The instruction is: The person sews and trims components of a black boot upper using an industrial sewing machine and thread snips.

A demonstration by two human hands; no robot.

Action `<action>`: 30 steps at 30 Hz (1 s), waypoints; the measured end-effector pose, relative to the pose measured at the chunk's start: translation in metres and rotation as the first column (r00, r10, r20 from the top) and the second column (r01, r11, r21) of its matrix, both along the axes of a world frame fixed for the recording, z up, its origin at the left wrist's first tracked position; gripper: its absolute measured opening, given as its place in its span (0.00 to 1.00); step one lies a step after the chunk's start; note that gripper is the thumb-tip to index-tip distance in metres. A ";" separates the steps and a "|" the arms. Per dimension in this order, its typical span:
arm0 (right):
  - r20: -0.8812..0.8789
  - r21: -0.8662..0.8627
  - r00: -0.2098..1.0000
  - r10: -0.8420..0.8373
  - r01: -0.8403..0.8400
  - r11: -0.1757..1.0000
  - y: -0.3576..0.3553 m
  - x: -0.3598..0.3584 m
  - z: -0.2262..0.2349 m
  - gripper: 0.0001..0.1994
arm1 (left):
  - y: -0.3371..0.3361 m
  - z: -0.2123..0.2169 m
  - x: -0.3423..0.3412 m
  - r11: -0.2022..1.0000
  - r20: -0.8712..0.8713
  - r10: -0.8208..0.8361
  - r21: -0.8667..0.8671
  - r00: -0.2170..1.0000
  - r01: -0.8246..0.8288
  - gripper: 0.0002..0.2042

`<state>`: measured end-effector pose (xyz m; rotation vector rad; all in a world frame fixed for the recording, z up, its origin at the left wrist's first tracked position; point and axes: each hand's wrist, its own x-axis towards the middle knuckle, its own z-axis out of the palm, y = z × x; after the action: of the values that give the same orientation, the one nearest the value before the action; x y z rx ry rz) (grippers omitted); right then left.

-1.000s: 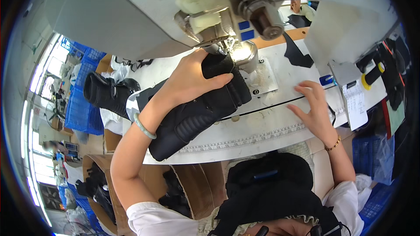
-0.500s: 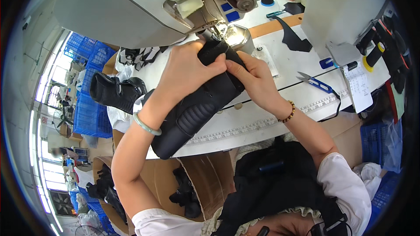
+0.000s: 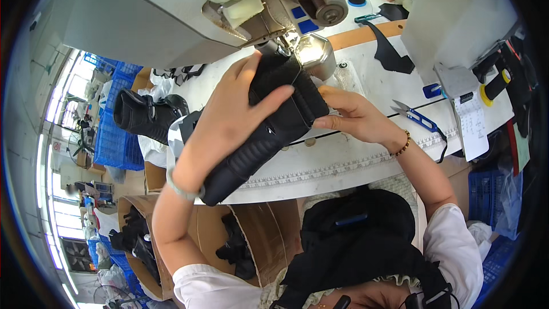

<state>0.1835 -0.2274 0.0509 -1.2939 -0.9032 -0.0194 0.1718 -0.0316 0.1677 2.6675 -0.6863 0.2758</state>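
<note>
the left hand (image 3: 231,117) is spread over the black boot (image 3: 283,129) and holds it, thumb on one side and fingers on the other. the boot lies at a slant on the white table (image 3: 394,86), its top end close to the needle part of the big sewing machine (image 3: 137,17). the right hand (image 3: 360,117) has its thumb and a finger at the boot's top edge; i cannot tell if they pinch it. blue snips (image 3: 422,119) lie near that hand.

Two-handed pose, mid-frame.
Left hand (image 3: 229,109): back up, fingers toward upper centre, thumb splayed rightward. Right hand (image 3: 363,119): right of centre, thumb and forefinger pointing left, gap between; forearm (image 3: 426,178) slants from lower right.
</note>
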 end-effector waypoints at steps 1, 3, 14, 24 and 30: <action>0.017 -0.083 1.000 0.000 0.002 0.997 -0.005 0.002 0.001 0.10 | 0.002 -0.004 -0.013 0.997 0.194 0.030 0.060 0.981 -0.042 0.32; 0.034 -0.163 0.999 -0.002 0.008 0.987 -0.009 0.004 0.003 0.10 | -0.002 -0.009 -0.050 0.971 0.303 0.013 0.222 0.953 -0.084 0.34; 0.134 -0.139 0.990 -0.038 0.057 0.989 -0.003 0.001 0.008 0.11 | -0.010 -0.049 -0.072 0.887 0.462 0.039 0.391 0.886 -0.244 0.33; 0.001 0.003 0.999 0.044 -0.044 0.999 -0.002 -0.004 0.006 0.08 | -0.004 -0.008 -0.060 0.929 0.324 -0.051 0.363 0.945 -0.074 0.32; -0.441 0.073 0.897 -0.009 0.045 0.996 0.019 -0.010 0.029 0.09 | 0.006 0.014 0.001 0.987 0.119 0.050 0.147 0.992 -0.067 0.32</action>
<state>0.1739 -0.2080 0.0798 -1.1692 -0.4877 0.2080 0.1723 -0.0258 0.1817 2.8369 -0.6891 0.4116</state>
